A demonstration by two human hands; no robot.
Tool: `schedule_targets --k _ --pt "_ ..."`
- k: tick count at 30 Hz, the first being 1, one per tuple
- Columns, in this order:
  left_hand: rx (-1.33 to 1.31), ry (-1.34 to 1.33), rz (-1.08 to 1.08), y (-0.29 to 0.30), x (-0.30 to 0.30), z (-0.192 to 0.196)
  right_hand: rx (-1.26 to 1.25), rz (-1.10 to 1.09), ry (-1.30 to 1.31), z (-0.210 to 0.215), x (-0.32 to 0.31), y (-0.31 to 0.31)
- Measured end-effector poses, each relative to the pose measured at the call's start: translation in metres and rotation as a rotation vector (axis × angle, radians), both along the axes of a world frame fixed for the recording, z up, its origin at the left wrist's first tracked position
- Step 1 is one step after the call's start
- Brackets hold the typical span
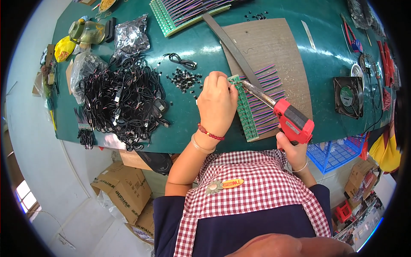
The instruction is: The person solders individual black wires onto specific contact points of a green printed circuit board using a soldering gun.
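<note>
My right hand (293, 150) is wrapped round the grip of a red and black soldering gun (294, 122). Its metal tip meets the upper end of a green circuit board panel (246, 113). At that same end are the pinched fingers of my left hand (217, 96); what they hold, if anything, is hidden behind them. Rows of purple, pink and black wires (266, 115) stick out from the panel's right side. A flat grey metal bar (229, 45) lies slanted across the wires. Under them is a brown cardboard sheet (278, 47).
Left of my left hand lie small black parts (183, 80) and a big heap of black cables (122, 100). Another wired panel (165, 19) sits at the far side. A black fan (347, 97) stands to the right, and a blue basket (332, 154) below the table edge.
</note>
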State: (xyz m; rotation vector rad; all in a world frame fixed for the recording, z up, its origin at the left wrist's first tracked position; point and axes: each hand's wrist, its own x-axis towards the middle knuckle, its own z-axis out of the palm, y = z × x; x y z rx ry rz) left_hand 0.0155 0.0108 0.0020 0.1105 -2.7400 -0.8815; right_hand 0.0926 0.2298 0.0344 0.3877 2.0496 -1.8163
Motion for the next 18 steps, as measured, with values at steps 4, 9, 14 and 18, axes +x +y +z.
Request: schedule_targets --k 4,9,14,18 --pt "-0.008 0.011 -0.002 0.0006 0.0002 -0.0001 0.025 0.038 0.107 -0.0047 0.0008 0.0002" --pt "0.004 0.02 -0.006 -0.0003 0.0004 -0.0018 0.014 -0.007 0.046 0.0015 0.0064 0.0014" --pt "-0.006 0.018 -0.001 0.0003 0.0 -0.0009 0.015 -0.003 0.007 0.0019 0.0055 0.0033" --pt "-0.017 0.026 -0.008 -0.0001 -0.0004 -0.0024 0.042 -0.012 0.031 0.0002 0.006 0.003"
